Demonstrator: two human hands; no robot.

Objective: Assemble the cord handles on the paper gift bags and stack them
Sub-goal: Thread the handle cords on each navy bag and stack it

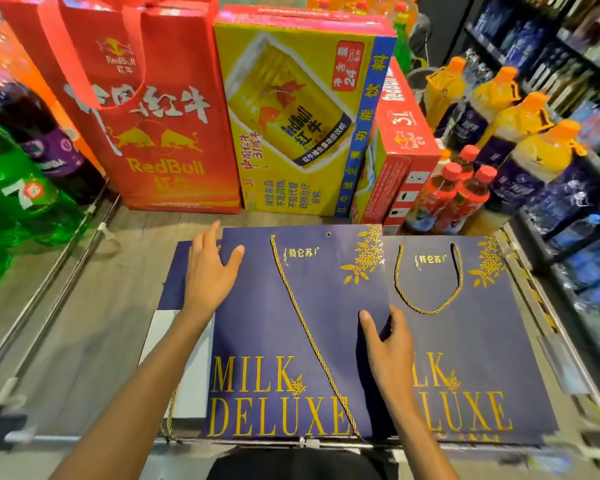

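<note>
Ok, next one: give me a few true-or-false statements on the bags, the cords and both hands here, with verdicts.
1. The right bag has a cord handle hanging in a loop from its top. True.
2. The middle bag has its cord fixed at both ends. False: the cord runs loose diagonally to the bottom edge, and the eyelet is empty.
3. The left hand lies with straight fingers on the middle bag's upper left corner. True.
4. The right hand hangs free, touching nothing. False: its grip is on the middle bag's right edge, thumb on top.
</note>
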